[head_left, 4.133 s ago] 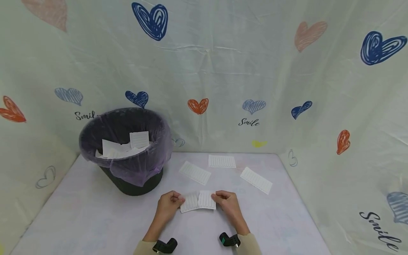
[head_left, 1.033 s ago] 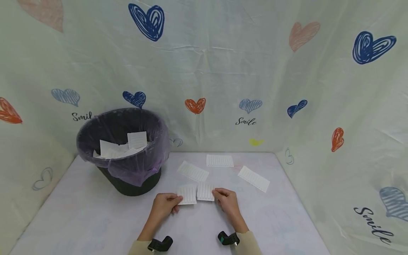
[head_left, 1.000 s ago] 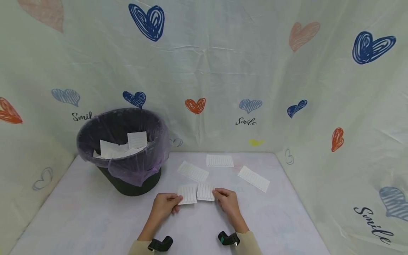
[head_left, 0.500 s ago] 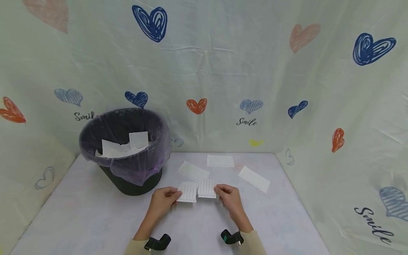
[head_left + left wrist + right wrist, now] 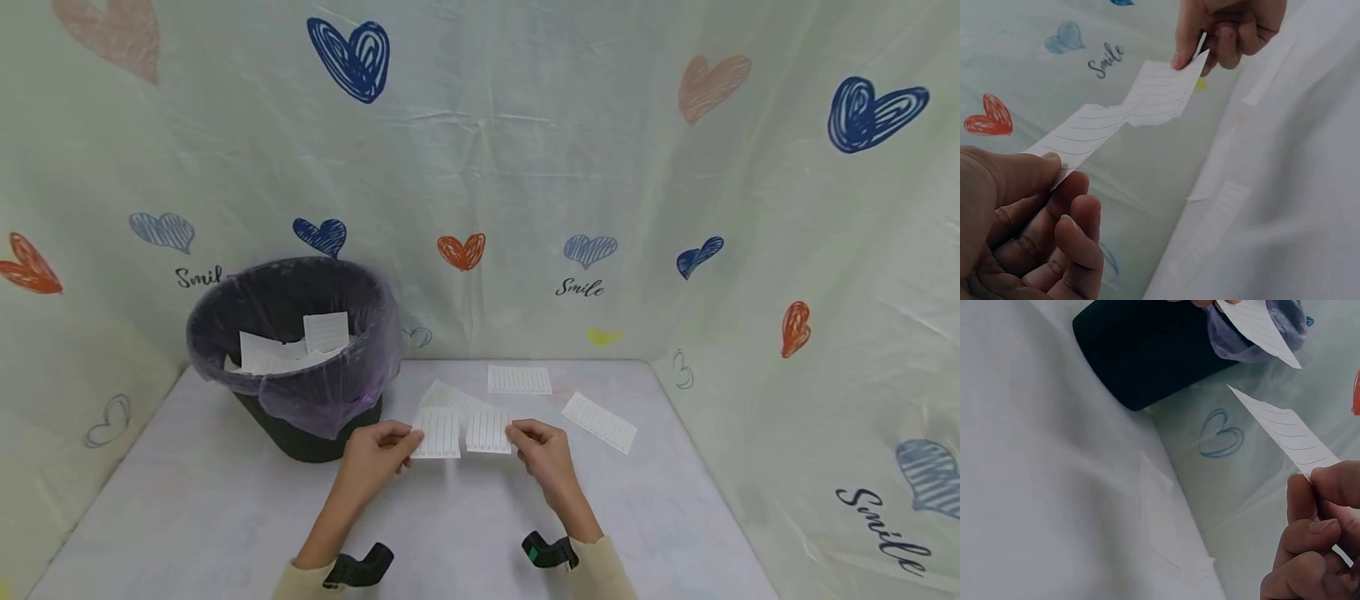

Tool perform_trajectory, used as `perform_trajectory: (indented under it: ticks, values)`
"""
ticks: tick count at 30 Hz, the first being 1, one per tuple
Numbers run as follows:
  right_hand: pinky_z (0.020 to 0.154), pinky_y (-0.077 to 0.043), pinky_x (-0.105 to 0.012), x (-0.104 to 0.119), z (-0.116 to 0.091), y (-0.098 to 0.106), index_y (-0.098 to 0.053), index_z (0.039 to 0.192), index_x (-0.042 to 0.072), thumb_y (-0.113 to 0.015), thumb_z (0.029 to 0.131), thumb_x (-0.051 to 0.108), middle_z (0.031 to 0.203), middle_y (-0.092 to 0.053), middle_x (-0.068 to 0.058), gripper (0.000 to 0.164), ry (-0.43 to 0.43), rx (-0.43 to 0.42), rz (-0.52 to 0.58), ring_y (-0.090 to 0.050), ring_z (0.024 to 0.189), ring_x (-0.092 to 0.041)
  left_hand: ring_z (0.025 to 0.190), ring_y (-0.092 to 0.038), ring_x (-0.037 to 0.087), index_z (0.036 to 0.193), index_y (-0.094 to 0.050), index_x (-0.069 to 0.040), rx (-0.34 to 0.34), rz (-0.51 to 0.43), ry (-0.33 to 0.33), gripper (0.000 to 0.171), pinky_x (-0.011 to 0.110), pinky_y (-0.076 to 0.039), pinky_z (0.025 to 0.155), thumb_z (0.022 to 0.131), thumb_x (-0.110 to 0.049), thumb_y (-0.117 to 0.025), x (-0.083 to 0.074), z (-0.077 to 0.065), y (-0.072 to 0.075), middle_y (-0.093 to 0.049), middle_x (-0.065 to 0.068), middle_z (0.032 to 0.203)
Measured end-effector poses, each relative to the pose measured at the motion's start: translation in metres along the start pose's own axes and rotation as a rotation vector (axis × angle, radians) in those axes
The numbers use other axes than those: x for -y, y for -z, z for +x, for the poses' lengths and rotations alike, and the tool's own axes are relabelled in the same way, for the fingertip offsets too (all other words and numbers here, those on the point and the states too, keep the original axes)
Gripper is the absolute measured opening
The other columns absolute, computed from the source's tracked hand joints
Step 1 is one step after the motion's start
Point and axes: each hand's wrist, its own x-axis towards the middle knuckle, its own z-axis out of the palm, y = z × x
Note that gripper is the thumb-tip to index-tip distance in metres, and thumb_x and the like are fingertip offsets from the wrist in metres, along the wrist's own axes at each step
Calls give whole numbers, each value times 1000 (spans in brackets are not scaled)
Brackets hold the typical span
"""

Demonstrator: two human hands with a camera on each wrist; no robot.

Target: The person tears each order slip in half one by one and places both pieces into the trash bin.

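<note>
My left hand (image 5: 375,454) pinches a torn piece of lined paper (image 5: 437,433) by its left edge, between thumb and fingers. A second torn piece (image 5: 488,430) is pinched at its right edge by my right hand (image 5: 546,454). A narrow gap parts the two pieces in the head view, and the right wrist view shows them apart too, with ragged inner edges. Both are raised above the table. Behind them, partly covered, a lined paper slip (image 5: 444,394) lies on the table.
A dark trash bin (image 5: 315,442) with a purple liner (image 5: 337,400) stands at the left, holding several white paper pieces (image 5: 326,332). Two more lined slips, a far one (image 5: 519,380) and a right one (image 5: 600,422), lie on the white table (image 5: 225,500). A heart-printed curtain rises behind.
The paper between my hands, joined with a split 4.1 s ago, is now two separate pieces. Both hands have risen and moved slightly apart, the pieces now covering part of the slip behind.
</note>
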Motion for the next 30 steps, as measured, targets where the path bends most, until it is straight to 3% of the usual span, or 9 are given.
perform_trajectory:
  ticks: [11, 15, 21, 25, 30]
  values:
    - [42, -28, -21, 30, 0, 2, -74, 100, 5, -70, 89, 21, 67, -56, -1, 20, 62, -11, -1, -36, 48, -10, 63, -62, 17, 94, -73, -7, -9, 57, -96, 16, 25, -49, 54, 84, -20, -76, -34, -8, 18, -69, 5, 77]
    - [47, -35, -21, 39, 0, 3, -74, 100, 6, -73, 87, 23, 79, -66, -3, 21, 147, -15, -4, -47, 56, -10, 61, -61, 12, 96, -74, -7, -28, 105, -155, 16, 25, -48, 53, 85, -19, -75, -46, -13, 23, -69, 4, 76]
    - [58, -47, -23, 52, 2, 4, -75, 96, 10, -75, 86, 23, 90, -71, -8, 17, 261, 13, -12, -60, 72, -14, 59, -59, 9, 98, -74, -6, -49, 139, -249, 15, 24, -49, 52, 89, -18, -70, -65, -21, 35, -69, 3, 75]
    - [68, -51, -25, 67, 3, 4, -74, 96, 9, -75, 86, 20, 93, -71, -8, 15, 290, 36, -21, -65, 81, -15, 59, -59, 8, 98, -74, -7, -81, 167, -304, 14, 23, -50, 53, 88, -17, -72, -76, -24, 44, -70, 1, 77]
    - [72, -53, -29, 99, -5, -1, -73, 98, 4, -73, 87, 14, 93, -71, -10, 15, 311, 60, -34, -66, 80, -13, 61, -60, 8, 97, -75, -11, -156, 242, -406, 12, 22, -49, 55, 86, -17, -74, -89, -26, 60, -71, -2, 77]
